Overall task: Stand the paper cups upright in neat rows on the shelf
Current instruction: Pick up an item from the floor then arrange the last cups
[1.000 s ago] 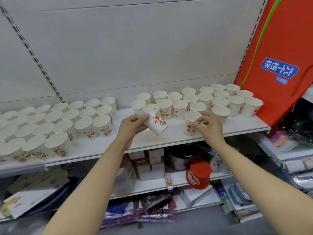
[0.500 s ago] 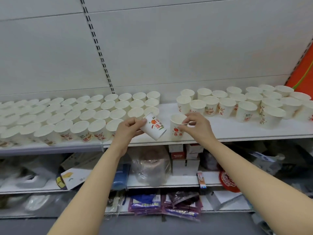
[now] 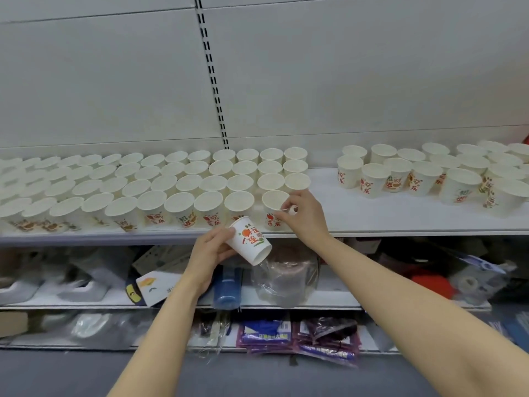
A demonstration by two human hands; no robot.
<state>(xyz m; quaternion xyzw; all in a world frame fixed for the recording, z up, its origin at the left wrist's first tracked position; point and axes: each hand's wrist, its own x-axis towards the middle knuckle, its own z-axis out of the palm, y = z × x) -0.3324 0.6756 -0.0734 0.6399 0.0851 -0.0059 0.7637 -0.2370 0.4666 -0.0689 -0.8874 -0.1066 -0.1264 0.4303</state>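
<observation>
Paper cup (image 3: 250,242) — white, orange-red print, tilting mouth down-right, left hand (image 3: 210,255) gripping its base below the shelf (image 3: 372,216) edge. Front-row cup (image 3: 273,209) standing upright, right hand (image 3: 305,214) pinching its rim. Cup rows (image 3: 171,181) filling the shelf's left; loose cluster (image 3: 429,173) running off frame right — lower-shelf goods blurring.

upright white paper cups (image 3: 183,179) fill neat rows on the white shelf (image 3: 372,216); a looser cluster (image 3: 429,173) stands right; one printed cup (image 3: 250,242) tilts below the edge.
</observation>
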